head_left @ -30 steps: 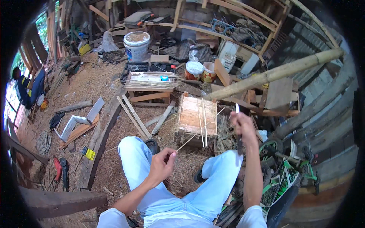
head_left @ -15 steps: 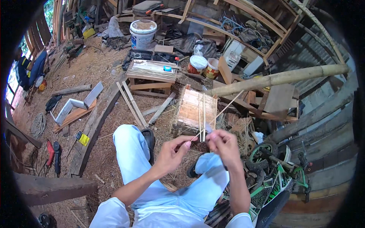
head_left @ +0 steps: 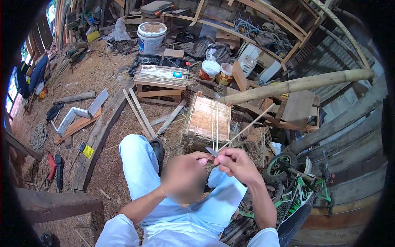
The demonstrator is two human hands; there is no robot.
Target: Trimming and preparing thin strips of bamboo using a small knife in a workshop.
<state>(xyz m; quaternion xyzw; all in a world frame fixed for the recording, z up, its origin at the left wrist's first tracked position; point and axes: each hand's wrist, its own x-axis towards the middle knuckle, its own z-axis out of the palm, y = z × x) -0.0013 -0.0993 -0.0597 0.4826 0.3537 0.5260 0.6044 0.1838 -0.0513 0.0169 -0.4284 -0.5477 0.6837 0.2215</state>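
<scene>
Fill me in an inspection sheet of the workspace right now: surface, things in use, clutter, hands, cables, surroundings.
Surface: wooden stand with two thin strips lying across its top.
Things in use: long thin stick slanting up to the right; knife, its blade by the stick.
Clutter: red tool and black tool on the littered floor; low bench bearing more strips.
Hands: left hand pinches the stick, partly blurred; right hand grips the knife.
Cables: coiled cord at far left; rope or cable, cannot tell.
Surroundings: bamboo pole at right; another person at far left.
</scene>
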